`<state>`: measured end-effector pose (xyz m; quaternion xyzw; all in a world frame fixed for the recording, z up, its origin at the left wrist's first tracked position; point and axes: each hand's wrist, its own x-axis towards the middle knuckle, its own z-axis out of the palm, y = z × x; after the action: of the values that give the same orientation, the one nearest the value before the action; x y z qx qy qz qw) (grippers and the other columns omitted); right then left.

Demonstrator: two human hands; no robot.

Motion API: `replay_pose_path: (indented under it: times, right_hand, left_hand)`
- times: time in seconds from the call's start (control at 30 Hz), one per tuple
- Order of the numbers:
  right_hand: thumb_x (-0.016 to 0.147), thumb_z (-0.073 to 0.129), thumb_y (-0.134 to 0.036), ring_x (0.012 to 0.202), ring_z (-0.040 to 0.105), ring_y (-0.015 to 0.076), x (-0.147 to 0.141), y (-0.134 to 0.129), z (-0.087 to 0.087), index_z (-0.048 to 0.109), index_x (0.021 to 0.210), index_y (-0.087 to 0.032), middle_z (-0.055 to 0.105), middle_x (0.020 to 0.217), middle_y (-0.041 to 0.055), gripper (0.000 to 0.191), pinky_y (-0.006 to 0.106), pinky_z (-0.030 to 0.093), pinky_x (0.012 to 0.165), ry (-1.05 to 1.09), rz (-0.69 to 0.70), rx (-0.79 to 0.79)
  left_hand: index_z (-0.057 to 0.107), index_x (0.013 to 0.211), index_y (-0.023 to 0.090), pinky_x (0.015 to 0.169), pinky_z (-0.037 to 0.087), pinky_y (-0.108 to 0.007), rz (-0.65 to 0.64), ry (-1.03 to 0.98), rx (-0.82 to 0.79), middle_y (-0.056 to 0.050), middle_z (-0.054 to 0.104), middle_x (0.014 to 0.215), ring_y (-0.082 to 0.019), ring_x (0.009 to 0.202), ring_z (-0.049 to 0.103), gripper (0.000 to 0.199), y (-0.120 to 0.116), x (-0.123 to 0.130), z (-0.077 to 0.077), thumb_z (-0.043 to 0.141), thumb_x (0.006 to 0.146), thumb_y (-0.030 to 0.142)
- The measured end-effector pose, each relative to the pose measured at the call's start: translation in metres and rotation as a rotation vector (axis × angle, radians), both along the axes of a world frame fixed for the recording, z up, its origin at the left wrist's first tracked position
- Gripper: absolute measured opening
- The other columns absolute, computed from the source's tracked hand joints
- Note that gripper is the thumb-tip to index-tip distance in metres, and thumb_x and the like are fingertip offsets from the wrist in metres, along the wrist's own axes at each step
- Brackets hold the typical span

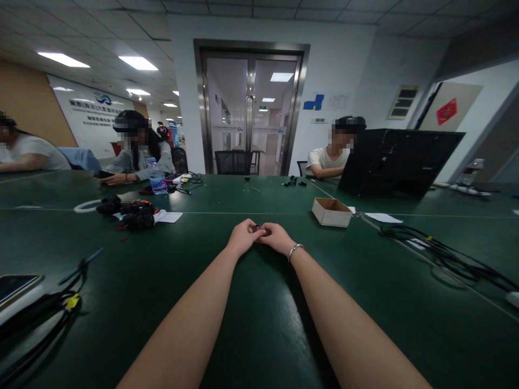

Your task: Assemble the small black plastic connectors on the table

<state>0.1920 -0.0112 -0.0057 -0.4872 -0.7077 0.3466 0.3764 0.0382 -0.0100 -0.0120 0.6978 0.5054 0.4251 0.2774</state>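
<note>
Both my hands meet over the green table [259, 313], near the middle of the view. The fingers of my left hand [243, 236] are closed around part of a small dark object [256, 228], too small to name. My right hand [276, 237], with a silver bracelet [295, 252] at the wrist, is closed at the same spot, its fingertips touching those of my left hand. My fingers hide most of the small object. Beyond my right hand sits an open cardboard box [331, 212].
Black gear [138, 214] and a water bottle [157, 177] stand at the left. Coiled cables lie at the near left [48, 319] and at the right [446, 256]. A large black monitor [395, 162] stands at the back right. Several people sit across the table.
</note>
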Motion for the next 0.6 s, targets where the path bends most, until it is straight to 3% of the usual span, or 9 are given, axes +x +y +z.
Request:
replay_pose_path:
  times: [0.07,0.17,0.27,0.33,0.43,0.53,0.6]
  right_hand:
    - [0.066,0.069,-0.015,0.051,0.051,0.0084,0.001,-0.005,0.005,0.059,0.086,-0.014,0.060,0.072,-0.0009,0.023,0.018,0.039,0.045,0.146,0.067,-0.107]
    - [0.072,0.067,-0.018,0.045,0.054,0.0083,-0.003,-0.014,0.011,0.049,0.108,-0.018,0.062,0.081,0.0006,0.041,0.017,0.042,0.039,0.386,0.142,-0.246]
    - [0.075,0.069,-0.022,0.041,0.055,0.0099,-0.014,-0.017,0.010,0.046,0.101,-0.018,0.061,0.071,-0.0006,0.035,0.017,0.043,0.034,0.400,0.101,-0.259]
    - [0.077,0.069,-0.024,0.039,0.056,0.0107,-0.017,-0.017,0.009,0.044,0.094,-0.019,0.060,0.066,-0.0014,0.030,0.017,0.044,0.032,0.385,0.060,-0.234]
    - [0.076,0.070,-0.026,0.039,0.058,0.0128,-0.005,-0.019,0.008,0.039,0.093,-0.021,0.060,0.065,-0.0036,0.036,0.019,0.047,0.033,0.389,0.040,-0.234]
    - [0.069,0.076,-0.032,0.042,0.059,0.0138,0.036,-0.037,0.012,0.035,0.089,-0.022,0.063,0.071,-0.0019,0.046,0.022,0.048,0.036,0.382,0.006,-0.256]
    - [0.064,0.078,-0.040,0.045,0.059,0.0139,0.076,-0.062,0.018,0.036,0.086,-0.022,0.065,0.077,0.0023,0.050,0.022,0.048,0.039,0.340,-0.039,-0.249]
  left_hand:
    - [0.059,0.079,0.017,0.054,0.034,-0.022,-0.009,0.024,-0.009,0.003,0.056,0.062,-0.012,0.058,0.051,0.032,0.000,0.000,0.000,0.068,0.067,0.045]
    - [0.060,0.082,0.017,0.056,0.036,-0.022,-0.046,0.034,-0.027,0.001,0.060,0.068,-0.013,0.062,0.054,0.026,0.001,0.000,-0.002,0.066,0.069,0.038]
    - [0.060,0.082,0.017,0.059,0.039,-0.022,-0.066,-0.002,-0.042,-0.002,0.064,0.074,-0.014,0.066,0.057,0.018,0.000,0.002,-0.006,0.066,0.067,0.025]
    - [0.059,0.087,0.016,0.061,0.040,-0.022,-0.121,-0.056,-0.095,-0.003,0.064,0.073,-0.014,0.065,0.057,0.024,-0.003,0.005,-0.002,0.067,0.065,0.021]
    - [0.052,0.109,0.013,0.060,0.043,-0.024,-0.320,-0.096,-0.361,-0.005,0.065,0.072,-0.016,0.064,0.060,0.054,-0.015,0.006,0.025,0.073,0.060,0.023]
    - [0.048,0.119,0.016,0.059,0.045,-0.028,-0.445,0.043,-0.740,-0.008,0.067,0.075,-0.021,0.065,0.064,0.072,-0.041,-0.018,0.071,0.077,0.055,0.029]
    - [0.058,0.106,0.019,0.056,0.044,-0.027,-0.428,0.145,-0.709,-0.007,0.067,0.073,-0.022,0.063,0.063,0.063,-0.073,-0.056,0.099,0.080,0.048,0.027]
